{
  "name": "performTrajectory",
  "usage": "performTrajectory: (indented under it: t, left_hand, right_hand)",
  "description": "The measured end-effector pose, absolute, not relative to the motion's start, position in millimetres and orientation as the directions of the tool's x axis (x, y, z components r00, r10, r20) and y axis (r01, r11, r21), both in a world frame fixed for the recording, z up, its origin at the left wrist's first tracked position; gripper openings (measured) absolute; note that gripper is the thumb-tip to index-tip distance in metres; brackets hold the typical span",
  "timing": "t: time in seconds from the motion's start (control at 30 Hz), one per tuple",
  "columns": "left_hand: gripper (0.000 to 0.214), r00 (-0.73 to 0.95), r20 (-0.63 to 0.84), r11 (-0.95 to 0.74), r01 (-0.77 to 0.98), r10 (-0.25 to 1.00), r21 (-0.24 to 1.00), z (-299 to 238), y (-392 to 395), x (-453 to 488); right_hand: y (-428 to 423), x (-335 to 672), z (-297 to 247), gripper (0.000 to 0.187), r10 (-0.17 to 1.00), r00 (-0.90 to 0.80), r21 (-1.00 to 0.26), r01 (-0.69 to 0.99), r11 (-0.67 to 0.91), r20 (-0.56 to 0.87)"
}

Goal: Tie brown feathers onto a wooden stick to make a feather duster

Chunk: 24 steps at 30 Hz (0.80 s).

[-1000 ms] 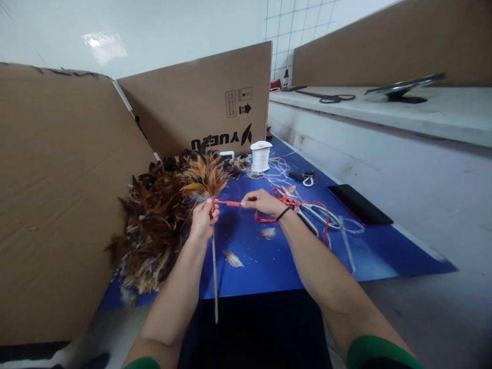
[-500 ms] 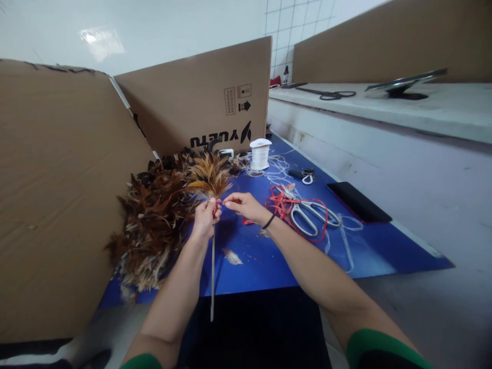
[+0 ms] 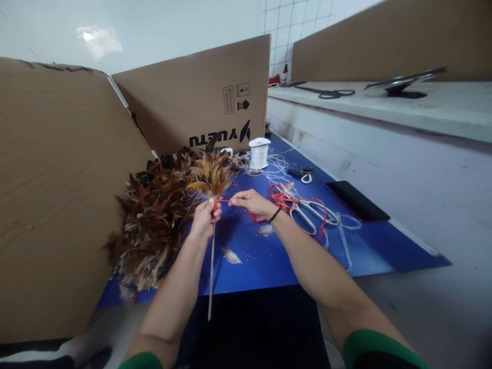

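My left hand [image 3: 203,219] is closed round a thin stick [image 3: 210,277] topped by a tuft of brown and orange feathers [image 3: 209,176]. The stick hangs down toward me over the blue mat [image 3: 269,256]. My right hand [image 3: 251,201] pinches a red string [image 3: 226,200] that runs taut from the base of the tuft. The rest of the red string [image 3: 284,199] lies in a loose heap behind my right wrist. A big pile of brown feathers [image 3: 154,220] lies just left of my left hand.
Cardboard sheets [image 3: 57,195] wall in the left and back. On the mat lie white-handled scissors [image 3: 311,212], a white thread spool [image 3: 259,152], loose white cord [image 3: 279,169], a black phone [image 3: 355,201] and stray feathers [image 3: 232,256]. A raised ledge [image 3: 384,107] runs along the right.
My right hand drew close to the left hand, then pulled back a little to the right with the red string taut. The left hand stayed in place on the stick.
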<state>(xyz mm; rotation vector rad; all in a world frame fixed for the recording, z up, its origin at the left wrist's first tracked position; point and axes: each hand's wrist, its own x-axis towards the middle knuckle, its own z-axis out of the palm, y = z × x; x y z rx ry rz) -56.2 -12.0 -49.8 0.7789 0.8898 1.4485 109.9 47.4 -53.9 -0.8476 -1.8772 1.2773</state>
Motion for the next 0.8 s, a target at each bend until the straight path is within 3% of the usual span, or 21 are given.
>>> performTrajectory:
  t: [0.13,0.37,0.53,0.8]
  left_hand:
    - [0.023,-0.041,-0.048,0.018,-0.550,0.998,0.835,-47.3,-13.8,-55.8]
    - [0.013,-0.042,-0.041,0.003,-0.665,0.998,0.746,-40.4,-13.9,-58.7]
    - [0.012,-0.031,-0.049,0.012,-0.717,0.998,0.697,-37.1,-13.7,-63.1]
    - [0.020,-0.020,-0.050,0.015,-0.789,0.999,0.614,-29.4,-14.3,-73.7]
  right_hand:
    - [47.9,117.0,-51.0,0.030,0.809,-0.566,-0.948,0.141,0.285,0.159]
    - [48.5,128.4,-47.1,0.035,0.809,-0.588,-0.988,0.118,0.100,0.011]
    - [56.3,135.2,-52.1,0.033,0.781,-0.621,-0.982,0.103,0.158,0.061]
    - [66.6,150.1,-54.3,0.033,0.830,-0.547,-0.960,0.162,0.229,0.106]
